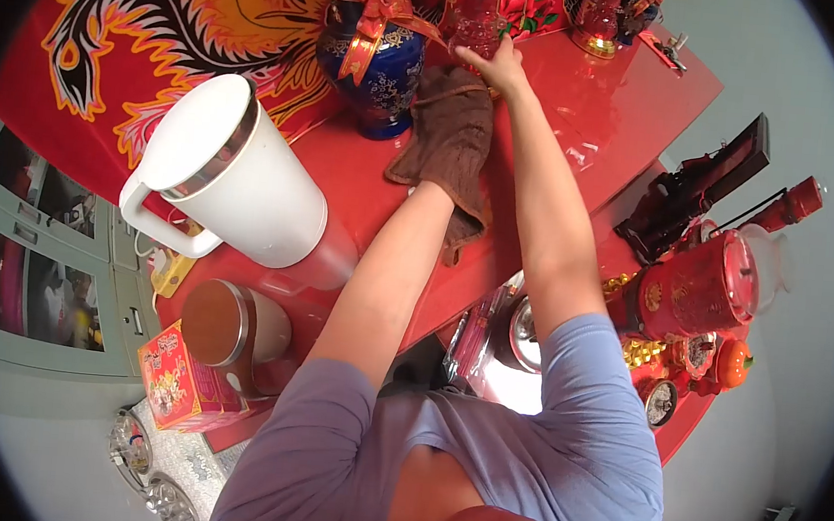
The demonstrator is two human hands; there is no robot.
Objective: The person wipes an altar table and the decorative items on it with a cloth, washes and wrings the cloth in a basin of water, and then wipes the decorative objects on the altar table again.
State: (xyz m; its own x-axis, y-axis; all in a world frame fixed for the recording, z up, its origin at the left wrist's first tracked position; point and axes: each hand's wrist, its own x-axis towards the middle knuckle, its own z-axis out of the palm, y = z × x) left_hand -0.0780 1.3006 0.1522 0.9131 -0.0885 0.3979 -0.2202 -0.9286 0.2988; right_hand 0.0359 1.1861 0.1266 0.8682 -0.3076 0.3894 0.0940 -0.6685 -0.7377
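Note:
A brown cloth covers my left hand past the wrist, so its fingers are hidden. The cloth lies over the red table beside a blue vase with a red and gold ribbon. My right hand reaches the base of a red glass lamp with a gold top. Thumb and forefinger curve around the lamp's lower part, with the other fingers mostly out of sight. The cloth's far end comes close to the lamp's base and my right hand.
A white jug and a brown-lidded container stand at left, near a red box. Another red lamp is at the back. At right are a dark wooden stand and a large red lamp.

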